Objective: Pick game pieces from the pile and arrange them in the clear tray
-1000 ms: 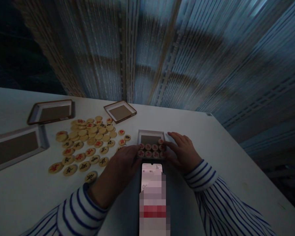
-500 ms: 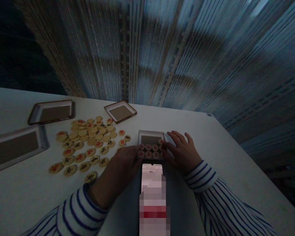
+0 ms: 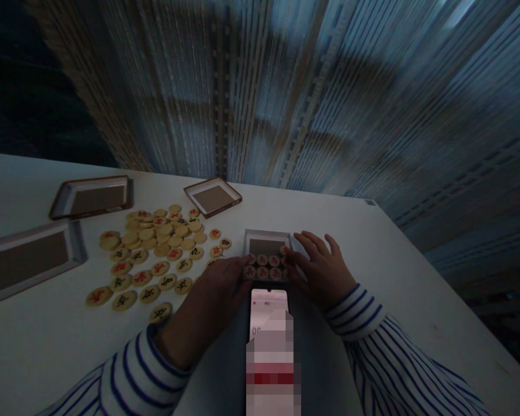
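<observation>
A small open box (image 3: 268, 233) with a grey bottom sits in front of me. Its near half holds two rows of round xiangqi pieces (image 3: 262, 273) with red characters. My left hand (image 3: 216, 294) is closed on the box's left side, its fingertips by the leftmost pieces. At the right side, the thumb and index finger of my right hand (image 3: 323, 268) are closed at a red-marked xiangqi piece (image 3: 284, 251), which sits slightly higher than its row. The other right fingers are raised and spread. My fingers partly hide the right end of the rows.
Loose xiangqi pieces (image 3: 164, 230), some face down, are spread and heaped to the left. Around them lie a box tray (image 3: 75, 245), a brown-rimmed lid (image 3: 60, 199) and a smaller brown-rimmed lid (image 3: 231, 202). A lit phone (image 3: 268, 318) lies below the box. A string curtain (image 3: 260, 86) hangs behind the white table.
Almost nothing differs. Both hands keep their places at the box, and the whole view has shifted very slightly.
</observation>
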Tool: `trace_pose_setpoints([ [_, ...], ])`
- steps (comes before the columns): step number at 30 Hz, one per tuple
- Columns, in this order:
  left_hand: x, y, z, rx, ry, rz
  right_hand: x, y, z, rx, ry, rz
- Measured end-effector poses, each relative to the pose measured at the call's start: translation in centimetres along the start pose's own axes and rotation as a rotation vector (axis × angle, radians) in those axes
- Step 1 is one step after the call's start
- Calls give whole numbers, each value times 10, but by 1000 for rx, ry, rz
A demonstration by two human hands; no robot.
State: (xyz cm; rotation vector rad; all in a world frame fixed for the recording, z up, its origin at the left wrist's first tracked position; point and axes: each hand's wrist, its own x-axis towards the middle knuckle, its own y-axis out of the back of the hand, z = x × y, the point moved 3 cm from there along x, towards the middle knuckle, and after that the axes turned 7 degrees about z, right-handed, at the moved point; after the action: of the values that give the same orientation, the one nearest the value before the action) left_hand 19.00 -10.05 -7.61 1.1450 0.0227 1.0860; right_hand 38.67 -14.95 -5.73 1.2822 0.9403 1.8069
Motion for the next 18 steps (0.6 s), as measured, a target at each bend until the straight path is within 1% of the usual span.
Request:
trace_pose_setpoints([
  [18, 0, 0, 1, 4, 4, -2, 0, 0, 1, 13, 0, 15],
])
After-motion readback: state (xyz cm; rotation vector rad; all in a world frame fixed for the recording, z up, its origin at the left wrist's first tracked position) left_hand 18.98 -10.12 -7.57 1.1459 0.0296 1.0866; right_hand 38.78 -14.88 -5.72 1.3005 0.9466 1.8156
